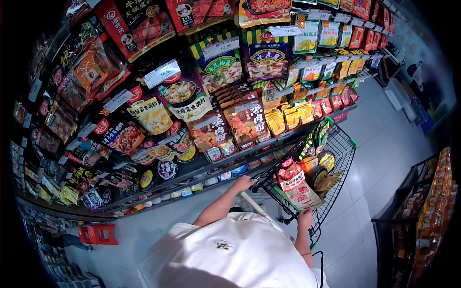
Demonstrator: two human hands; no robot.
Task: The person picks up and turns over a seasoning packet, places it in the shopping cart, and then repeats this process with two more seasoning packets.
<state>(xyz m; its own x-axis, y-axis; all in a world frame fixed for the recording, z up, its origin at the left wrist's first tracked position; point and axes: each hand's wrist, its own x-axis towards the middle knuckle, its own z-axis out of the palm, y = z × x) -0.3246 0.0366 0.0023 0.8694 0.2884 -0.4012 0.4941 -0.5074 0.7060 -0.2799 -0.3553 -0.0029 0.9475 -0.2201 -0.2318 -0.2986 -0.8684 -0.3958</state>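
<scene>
My left hand (242,184) is closed on the near left corner of the black wire shopping cart (344,162), by the pale handle bar (257,204). At the cart's near right side, my right hand (305,217) pinches the lower edge of a red and cream food packet (298,191). That packet lies tilted over other packages in the cart. Beyond it are a round dark and yellow package (327,162) and a green striped packet (322,134).
Shelves of hanging seasoning packets (183,93) with price tags run along the left and front. A dark rack of orange packages (434,206) stands at the right. Behind on the left, a red stool (98,234) sits on the floor, near a person's leg (77,242).
</scene>
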